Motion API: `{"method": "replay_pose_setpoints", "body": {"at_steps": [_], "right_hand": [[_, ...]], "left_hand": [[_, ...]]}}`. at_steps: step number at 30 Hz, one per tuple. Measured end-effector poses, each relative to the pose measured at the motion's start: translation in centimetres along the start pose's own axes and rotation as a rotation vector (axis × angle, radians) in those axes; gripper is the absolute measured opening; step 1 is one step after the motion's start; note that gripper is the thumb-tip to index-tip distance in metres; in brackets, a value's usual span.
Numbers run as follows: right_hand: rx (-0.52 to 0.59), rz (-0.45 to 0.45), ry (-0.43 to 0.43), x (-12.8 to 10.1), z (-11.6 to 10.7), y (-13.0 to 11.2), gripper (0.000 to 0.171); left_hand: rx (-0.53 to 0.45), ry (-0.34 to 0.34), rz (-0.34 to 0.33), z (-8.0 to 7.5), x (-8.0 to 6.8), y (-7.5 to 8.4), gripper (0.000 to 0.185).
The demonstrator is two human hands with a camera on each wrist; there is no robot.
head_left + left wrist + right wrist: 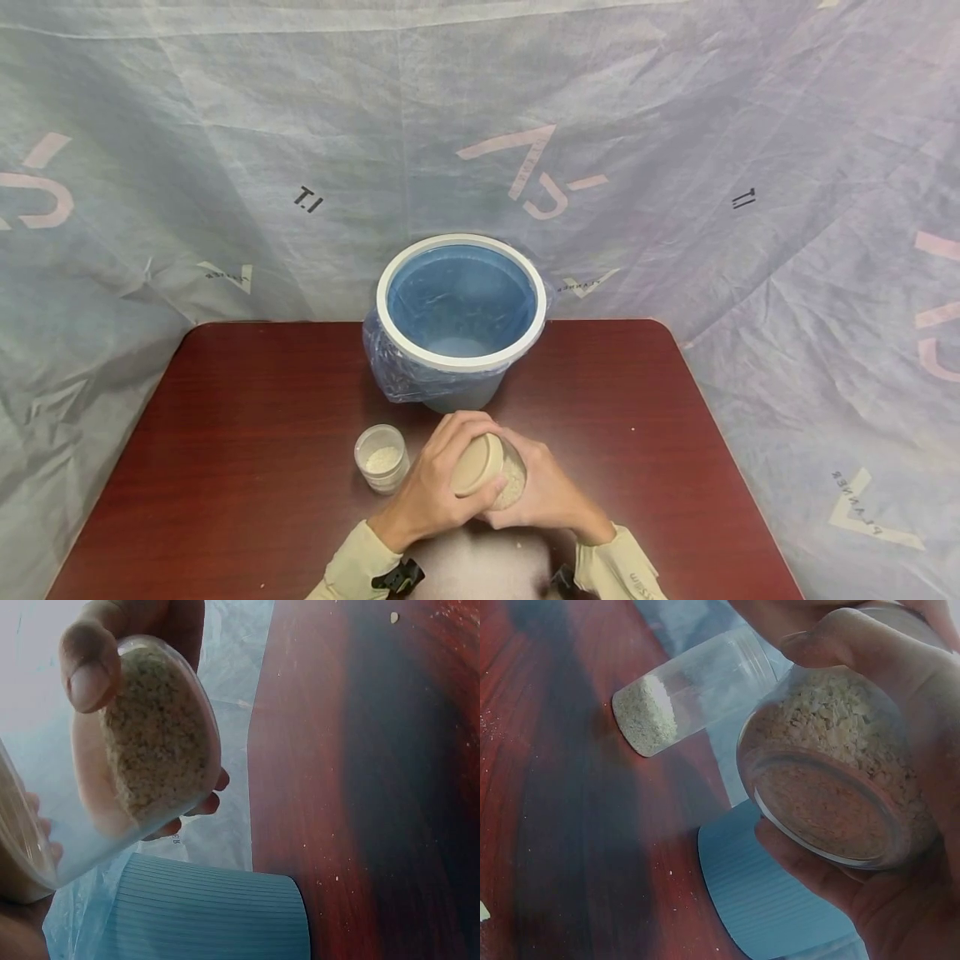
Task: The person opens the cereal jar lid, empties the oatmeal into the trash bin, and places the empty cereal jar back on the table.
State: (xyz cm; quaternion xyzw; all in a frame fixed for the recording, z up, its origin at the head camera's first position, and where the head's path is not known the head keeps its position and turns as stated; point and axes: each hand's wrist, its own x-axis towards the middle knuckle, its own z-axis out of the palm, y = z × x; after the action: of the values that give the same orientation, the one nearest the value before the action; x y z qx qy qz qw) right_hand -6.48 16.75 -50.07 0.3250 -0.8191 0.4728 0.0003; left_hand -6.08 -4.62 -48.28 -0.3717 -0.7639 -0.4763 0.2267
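Note:
A clear plastic jar [840, 720] part full of pale flakes is held tilted between both hands, low over the table's front. My left hand [433, 487] grips its beige lid [471, 467], which sits at the jar's top. Lower down, my right hand [551, 487] wraps round the jar's body, with the thumb on one side. In the left wrist view the flakes [161, 735] lie toward the jar's base. Left of my left hand stands a second clear jar [381, 458], uncovered, with a shallow layer of flakes at its bottom.
A bin [465, 392] with a white rim and a blue bag [397, 367] stands just beyond my hands. Crumbs are scattered over the dark red table [247, 442]. Grey printed sheeting [375, 125] hangs behind and at both sides.

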Motion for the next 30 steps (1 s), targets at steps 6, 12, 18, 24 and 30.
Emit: {"method": "replay_pose_setpoints", "body": {"at_steps": [6,12,18,24,30], "right_hand": [[-0.004,-0.019,0.012,0.2,0.0,0.0,0.093],[0.003,-0.035,0.017,0.4,0.0,0.3,0.093],[-0.005,0.0,0.029,0.7,0.0,0.4,0.094],[0.006,0.05,0.059,0.9,0.5,0.5,0.096],[-0.035,0.044,0.106,1.1,1.1,0.6,0.092]], "left_hand": [[-0.019,0.03,-0.013,0.1,0.2,-0.1,0.052],[-0.011,0.039,-0.057,0.3,0.2,0.1,0.049],[-0.009,0.052,-0.125,0.4,0.3,0.1,0.05],[0.002,0.103,-0.179,0.8,0.4,0.1,0.048],[0.02,0.145,-0.251,1.2,0.7,0.3,0.044]]}}
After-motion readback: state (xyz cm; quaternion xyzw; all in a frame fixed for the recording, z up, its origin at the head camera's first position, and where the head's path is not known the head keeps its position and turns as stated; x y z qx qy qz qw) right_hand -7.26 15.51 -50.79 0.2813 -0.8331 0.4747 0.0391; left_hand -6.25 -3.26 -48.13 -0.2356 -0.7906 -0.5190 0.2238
